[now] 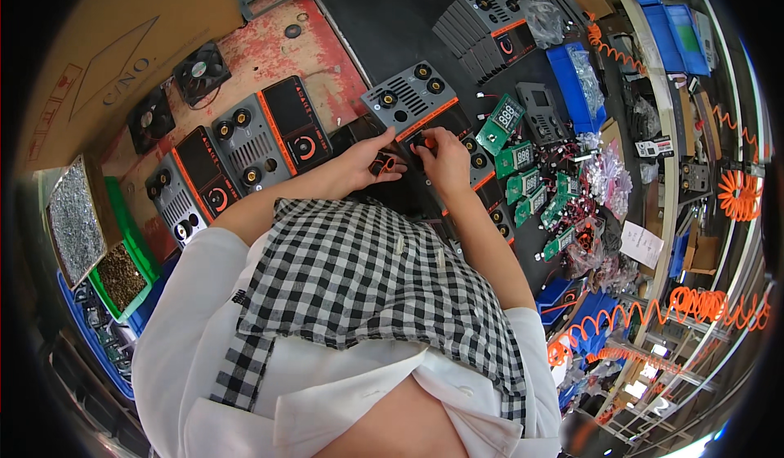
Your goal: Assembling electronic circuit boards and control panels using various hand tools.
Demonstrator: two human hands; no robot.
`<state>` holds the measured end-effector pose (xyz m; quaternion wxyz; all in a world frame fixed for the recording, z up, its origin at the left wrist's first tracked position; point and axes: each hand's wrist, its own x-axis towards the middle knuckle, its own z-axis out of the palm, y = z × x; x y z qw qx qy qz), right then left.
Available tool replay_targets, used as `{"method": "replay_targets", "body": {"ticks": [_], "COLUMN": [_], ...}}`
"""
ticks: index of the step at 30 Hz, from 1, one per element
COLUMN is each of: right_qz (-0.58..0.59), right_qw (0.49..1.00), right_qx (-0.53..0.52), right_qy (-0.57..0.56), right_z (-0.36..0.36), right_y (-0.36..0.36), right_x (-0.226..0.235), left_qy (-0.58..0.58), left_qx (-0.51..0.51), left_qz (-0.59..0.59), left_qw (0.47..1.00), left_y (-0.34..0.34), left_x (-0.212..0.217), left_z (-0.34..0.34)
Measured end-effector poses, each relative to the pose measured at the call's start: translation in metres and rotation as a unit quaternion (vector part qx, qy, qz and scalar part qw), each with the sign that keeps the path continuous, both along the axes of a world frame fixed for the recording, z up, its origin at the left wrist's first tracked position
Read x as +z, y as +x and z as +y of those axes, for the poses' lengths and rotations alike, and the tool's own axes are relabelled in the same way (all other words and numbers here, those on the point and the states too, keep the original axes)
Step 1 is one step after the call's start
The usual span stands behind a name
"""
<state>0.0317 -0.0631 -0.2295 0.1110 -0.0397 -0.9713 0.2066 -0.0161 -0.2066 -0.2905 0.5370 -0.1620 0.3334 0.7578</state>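
A grey and black front panel (410, 97) with an orange stripe and two brass-coloured round sockets lies before me. My left hand (367, 164) is at its lower left edge, the thumb against it. Small black-and-orange knobs (382, 163) rest in the curled fingers of that hand. On the panel's black part, my right hand (447, 162) pinches a small orange-and-black knob (428, 142); the fingers partly hide it. Beneath my right wrist, more panels of the same kind (480, 162) show in part.
Finished-looking panels (255, 139) lie at left, near two black fans (201, 72) and a large carton (131, 49). Panels stand stacked (483, 33) at far right. Green display boards (500, 127), a blue bin (576, 86) and wired parts lie right; a green bin (122, 278) holds small screws.
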Motion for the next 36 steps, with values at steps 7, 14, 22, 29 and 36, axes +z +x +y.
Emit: {"method": "replay_targets", "body": {"ticks": [7,14,22,29,36], "right_qz": [-0.045,-0.069,-0.068,-0.033,-0.086], "right_qw": [0.998,0.986,0.983,0.957,0.929], "right_qx": [0.045,0.096,0.134,0.289,0.359], "right_qy": [0.03,0.115,0.11,0.004,-0.009], "right_z": [0.002,0.008,0.006,-0.029,-0.052], "right_y": [-0.005,-0.011,-0.005,0.032,0.052], "right_x": [0.004,-0.001,0.014,0.014,-0.009], "left_qy": [-0.019,-0.044,-0.03,0.041,-0.015], "left_qx": [0.008,0.031,0.063,0.116,0.194], "left_qz": [-0.006,-0.006,0.01,-0.034,-0.078], "left_qw": [1.0,0.999,0.997,0.992,0.978], "left_y": [0.001,0.004,0.01,0.047,0.102], "left_x": [0.002,-0.002,0.003,-0.001,0.003], "left_z": [0.0,0.007,0.002,-0.021,-0.053]}}
